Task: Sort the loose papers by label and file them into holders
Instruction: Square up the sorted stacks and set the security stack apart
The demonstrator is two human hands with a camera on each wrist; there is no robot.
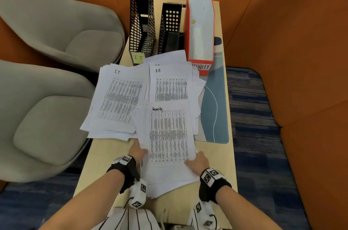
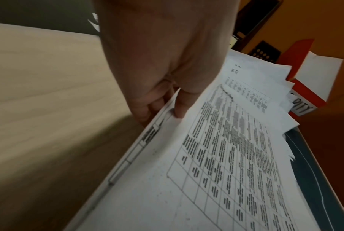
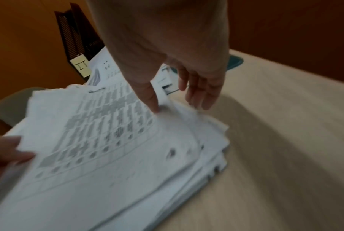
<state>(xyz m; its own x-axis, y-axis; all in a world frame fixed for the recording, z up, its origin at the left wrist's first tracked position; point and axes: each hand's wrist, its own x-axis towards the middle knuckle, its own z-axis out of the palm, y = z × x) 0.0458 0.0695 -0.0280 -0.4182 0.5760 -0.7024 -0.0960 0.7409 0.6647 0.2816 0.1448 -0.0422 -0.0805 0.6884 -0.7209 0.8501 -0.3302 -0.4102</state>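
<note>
From the head view I see my left hand (image 1: 138, 149) and right hand (image 1: 198, 160) at the two long sides of a stack of white printed sheets headed "Security" (image 1: 168, 141), which lies at the near end of the pale wooden table (image 1: 98, 164). Beyond it, toward the table's left edge, a second pile headed "I.T" (image 1: 118, 98) is spread out, and beside that, nearer the middle, sits a pile headed "H.R" (image 1: 170, 86). At the far end stand three holders in a row: a black slotted mesh holder with a yellow "IT" note (image 1: 141, 22), a black holder with round perforations (image 1: 170, 26), and a red-and-white cardboard holder labelled "SECURITY" (image 1: 200, 24). A blue-grey patterned mat (image 1: 214, 109) lies along the right edge, partly under the papers. Two grey upholstered chairs (image 1: 47, 71) stand to the left of the table.

In the left wrist view my left hand pinches the stack's edge, thumb (image 2: 180, 107) on top and curled fingers (image 2: 145, 112) beneath, so the sheets are raised off the wood there.

In the right wrist view, which is blurred, my right thumb (image 3: 152, 100) presses the top sheet at the opposite edge, while the other fingers (image 3: 202, 93) hang loosely apart beside the stack; I cannot tell whether they touch it.
</note>
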